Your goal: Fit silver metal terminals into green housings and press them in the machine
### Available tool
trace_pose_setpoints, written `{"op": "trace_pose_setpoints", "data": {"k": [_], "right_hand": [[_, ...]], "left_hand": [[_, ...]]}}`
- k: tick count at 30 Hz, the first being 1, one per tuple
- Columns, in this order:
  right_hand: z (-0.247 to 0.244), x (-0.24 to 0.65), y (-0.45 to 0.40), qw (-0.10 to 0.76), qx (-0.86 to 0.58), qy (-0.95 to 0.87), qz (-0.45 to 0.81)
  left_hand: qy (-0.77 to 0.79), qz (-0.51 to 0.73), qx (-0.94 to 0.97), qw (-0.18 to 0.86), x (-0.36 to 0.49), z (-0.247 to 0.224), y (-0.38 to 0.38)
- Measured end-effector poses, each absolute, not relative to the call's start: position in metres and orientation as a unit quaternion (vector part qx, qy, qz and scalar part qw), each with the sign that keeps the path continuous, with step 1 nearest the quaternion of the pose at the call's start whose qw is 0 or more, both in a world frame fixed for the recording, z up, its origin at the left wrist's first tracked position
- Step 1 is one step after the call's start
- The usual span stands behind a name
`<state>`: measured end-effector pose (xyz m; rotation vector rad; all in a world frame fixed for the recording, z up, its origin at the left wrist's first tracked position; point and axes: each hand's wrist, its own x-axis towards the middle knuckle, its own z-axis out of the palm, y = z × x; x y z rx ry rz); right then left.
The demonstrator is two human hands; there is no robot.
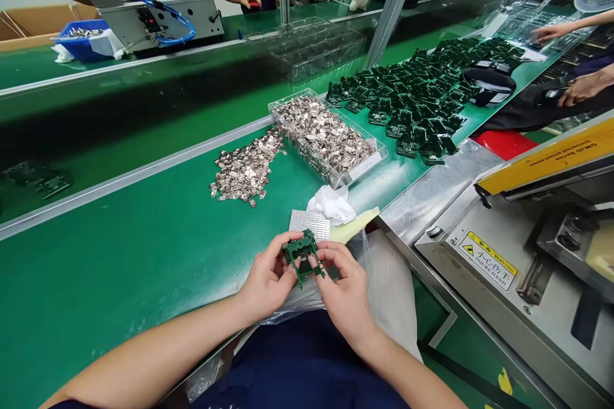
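Close in front of me, a green plastic frame (301, 246) with an opening in its middle is held between both hands. My left hand (268, 280) grips its left side, the thumb reaching into the opening. On the other side my right hand (346, 284) pinches it with thumb and fingers. Just beyond lies a silvery gridded plate (307, 222), partly hidden by the frame and fingers. A crumpled white cloth (332, 203) and a pale yellow strip (355, 226) touch it. Farther off are a clear tray of small metal pieces (326, 134) and a loose heap of such pieces (247, 169).
Many green plastic frames (417, 92) are piled at the back right, with a black pouch (489, 82) on them. A metal machine (542, 249) with a warning label stands at right. Co-workers' hands (556, 32) show at the far right; others work behind the metal rail (134, 174).
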<state>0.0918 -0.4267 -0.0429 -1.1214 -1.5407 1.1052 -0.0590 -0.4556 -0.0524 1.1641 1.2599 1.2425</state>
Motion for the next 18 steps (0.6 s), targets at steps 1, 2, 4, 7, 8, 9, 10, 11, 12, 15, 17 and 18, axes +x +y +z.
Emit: {"op": "trace_pose_setpoints", "data": {"k": [1,2,4,7,8,9,10,11,12,15,17,18], "right_hand": [[-0.043,0.092,-0.427,0.453,-0.456,-0.620,0.450],[-0.042,0.091,-0.427,0.455,-0.457,-0.617,0.451],[-0.041,0.091,-0.428,0.458,-0.461,-0.612,0.451],[-0.040,0.089,-0.429,0.466,-0.464,-0.602,0.453],[-0.040,0.089,-0.430,0.468,-0.465,-0.598,0.456],[-0.041,0.088,-0.431,0.471,-0.465,-0.594,0.458],[-0.043,0.087,-0.432,0.473,-0.465,-0.590,0.459],[-0.044,0.087,-0.432,0.476,-0.465,-0.588,0.461],[-0.046,0.086,-0.433,0.477,-0.465,-0.586,0.461],[-0.050,0.085,-0.435,0.479,-0.460,-0.584,0.467],[-0.050,0.085,-0.436,0.475,-0.452,-0.581,0.481],[-0.050,0.086,-0.436,0.472,-0.449,-0.579,0.490]], "left_hand": [[0.519,0.513,0.477,0.489,-0.059,-0.051,-0.456],[0.519,0.515,0.474,0.491,-0.058,-0.051,-0.456],[0.518,0.517,0.462,0.501,-0.058,-0.050,-0.456],[0.513,0.517,0.451,0.516,-0.058,-0.049,-0.456],[0.512,0.516,0.453,0.517,-0.058,-0.049,-0.456],[0.510,0.517,0.455,0.516,-0.058,-0.049,-0.456],[0.508,0.518,0.457,0.515,-0.058,-0.049,-0.456],[0.505,0.519,0.458,0.515,-0.057,-0.049,-0.456],[0.503,0.520,0.456,0.518,-0.057,-0.049,-0.456],[0.494,0.528,0.442,0.531,-0.055,-0.049,-0.456],[0.488,0.538,0.431,0.534,-0.054,-0.051,-0.457],[0.487,0.544,0.427,0.533,-0.054,-0.051,-0.458]]}}
